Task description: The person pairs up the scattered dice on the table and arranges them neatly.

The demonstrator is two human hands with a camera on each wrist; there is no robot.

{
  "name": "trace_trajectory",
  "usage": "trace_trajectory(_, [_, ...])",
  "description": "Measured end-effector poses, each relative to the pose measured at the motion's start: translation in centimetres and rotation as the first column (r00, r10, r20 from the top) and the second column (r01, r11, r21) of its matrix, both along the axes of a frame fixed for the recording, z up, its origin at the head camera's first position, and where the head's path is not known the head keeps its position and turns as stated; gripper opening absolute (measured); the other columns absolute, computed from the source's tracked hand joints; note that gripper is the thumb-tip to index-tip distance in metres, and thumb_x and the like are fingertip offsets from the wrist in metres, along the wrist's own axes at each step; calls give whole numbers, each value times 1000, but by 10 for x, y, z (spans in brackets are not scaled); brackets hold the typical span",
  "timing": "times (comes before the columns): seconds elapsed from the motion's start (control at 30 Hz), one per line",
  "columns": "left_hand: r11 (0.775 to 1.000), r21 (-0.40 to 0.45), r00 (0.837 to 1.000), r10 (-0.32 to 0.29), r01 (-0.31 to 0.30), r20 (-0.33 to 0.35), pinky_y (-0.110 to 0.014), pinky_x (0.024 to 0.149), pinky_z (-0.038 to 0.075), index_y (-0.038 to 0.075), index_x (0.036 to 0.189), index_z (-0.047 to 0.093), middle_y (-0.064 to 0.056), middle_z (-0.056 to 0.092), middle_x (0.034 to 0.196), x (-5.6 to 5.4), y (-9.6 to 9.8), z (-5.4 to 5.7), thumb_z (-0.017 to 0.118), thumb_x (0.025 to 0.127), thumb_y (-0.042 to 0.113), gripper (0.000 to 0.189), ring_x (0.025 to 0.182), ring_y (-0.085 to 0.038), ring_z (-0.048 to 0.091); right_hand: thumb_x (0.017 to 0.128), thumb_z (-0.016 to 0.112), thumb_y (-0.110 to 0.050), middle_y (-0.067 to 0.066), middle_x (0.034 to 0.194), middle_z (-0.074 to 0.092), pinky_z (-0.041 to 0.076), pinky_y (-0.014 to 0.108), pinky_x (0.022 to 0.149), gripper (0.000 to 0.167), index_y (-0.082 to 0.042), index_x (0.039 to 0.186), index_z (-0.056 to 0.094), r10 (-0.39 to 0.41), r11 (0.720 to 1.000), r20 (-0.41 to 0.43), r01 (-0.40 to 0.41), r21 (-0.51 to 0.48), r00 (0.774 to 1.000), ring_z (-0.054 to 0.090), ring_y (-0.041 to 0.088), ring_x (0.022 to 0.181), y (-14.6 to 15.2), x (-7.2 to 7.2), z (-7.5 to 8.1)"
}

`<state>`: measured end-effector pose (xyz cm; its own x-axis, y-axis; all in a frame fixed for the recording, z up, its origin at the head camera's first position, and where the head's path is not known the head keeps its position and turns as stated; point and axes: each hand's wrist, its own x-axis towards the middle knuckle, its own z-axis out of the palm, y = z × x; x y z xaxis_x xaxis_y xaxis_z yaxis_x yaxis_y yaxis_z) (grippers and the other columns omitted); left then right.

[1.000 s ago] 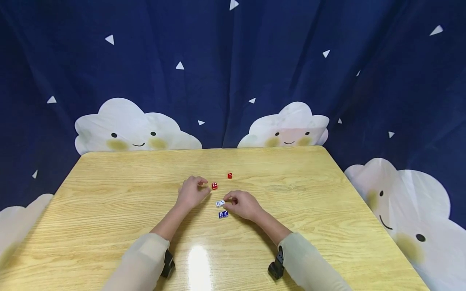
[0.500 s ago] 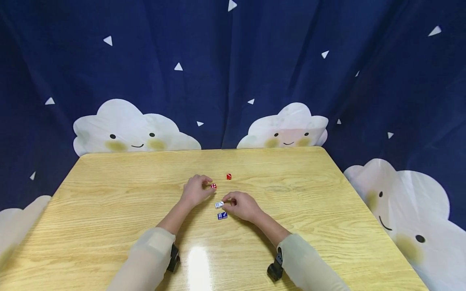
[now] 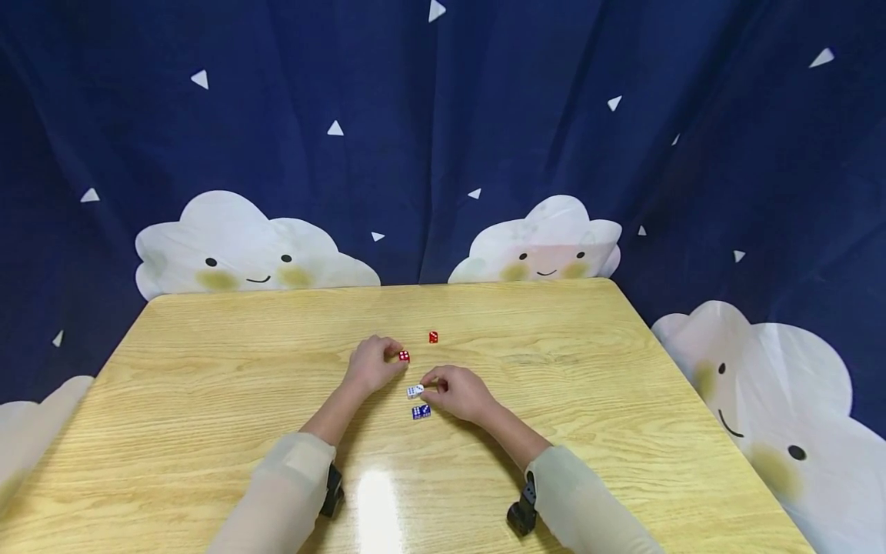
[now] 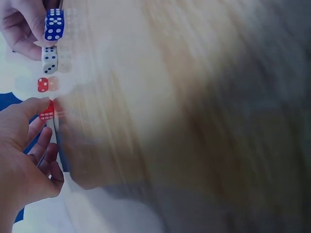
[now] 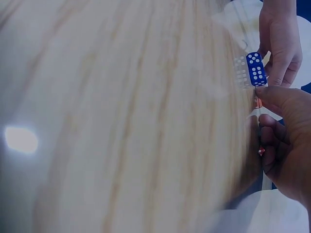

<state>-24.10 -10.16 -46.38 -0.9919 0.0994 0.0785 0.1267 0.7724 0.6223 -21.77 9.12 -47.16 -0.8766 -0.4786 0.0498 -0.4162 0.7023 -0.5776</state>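
Head view, centre of the frame: I have the left hand (image 3: 374,365) pinching a near red die (image 3: 404,356) between thumb and index finger, 4 pips showing on its top. Lower and to the right of it, the right hand (image 3: 460,394) pinches the right end of 2 white dice (image 3: 415,391), which lie side by side. Just below those I log 2 blue dice (image 3: 421,412), also side by side, a 6 on the left and a 3 on the right. A far red die (image 3: 433,337) sits up and to the right of the held red, apart from each hand.

Left wrist view, left edge: I read blue at the top, then white, then the far red, with the held red at the thumb tip; the remaining fingers are loosely bent below it. Right wrist view, right edge: blue shows clearly beside the thumb tip; fingers mostly hide the white from me.

Surroundings: wood-grain table (image 3: 581,431) with a glare patch at bottom centre, black wrist cameras (image 3: 521,515) at the 2 pale sleeves (image 3: 277,488), dark blue curtain (image 3: 388,92) behind, printed with smiling clouds and white triangles
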Motion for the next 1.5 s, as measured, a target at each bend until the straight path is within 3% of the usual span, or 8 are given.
trace_trajectory(0.37, [999,25,999,18,-19,35,-41,83,41,8,101,68,-8,62,98,0,-1,-2,71,81,24,26,93,-24,53,83,69,-27,-9,63,51,33,18,50,17,-17,97,70,4,1000,-1,-4,-6,1000,42,3,54,0,0,-1])
trace_trajectory(0.73, [999,35,1000,-1,1,3,-40,79,41,8,97,70,-8,61,94,6,-5,-3,72,79,23,24,89,-24,52,83,70,-27,-10,61,50,32,18,49,17,-16,96,70,4,1000,-6,-4,-22,1000,41,2,52,2,0,-3])
trace_trajectory(1.1, [998,52,1000,-20,21,-12,-40,84,42,7,97,70,-8,64,95,10,-8,-1,73,78,23,25,91,-24,54,83,70,-27,-9,61,50,32,18,49,16,-16,95,70,6,999,-9,-6,-33,1000,41,2,52,1,0,-2])
trace_trajectory(1.27, [998,54,1000,-23,23,1,-38,79,42,9,96,71,-7,63,94,13,-8,0,73,78,24,24,88,-22,53,83,70,-26,-9,61,49,31,18,49,16,-16,95,70,4,999,-8,-4,-37,1000,40,2,52,1,0,-3])
trace_trajectory(1.5, [996,78,998,-49,51,-31,-34,76,43,9,93,71,-6,64,91,15,-7,-1,74,78,21,20,84,-20,54,82,70,-28,-10,61,49,32,18,49,16,-17,95,70,-7,1000,-16,6,-27,1000,40,2,52,1,0,-3])
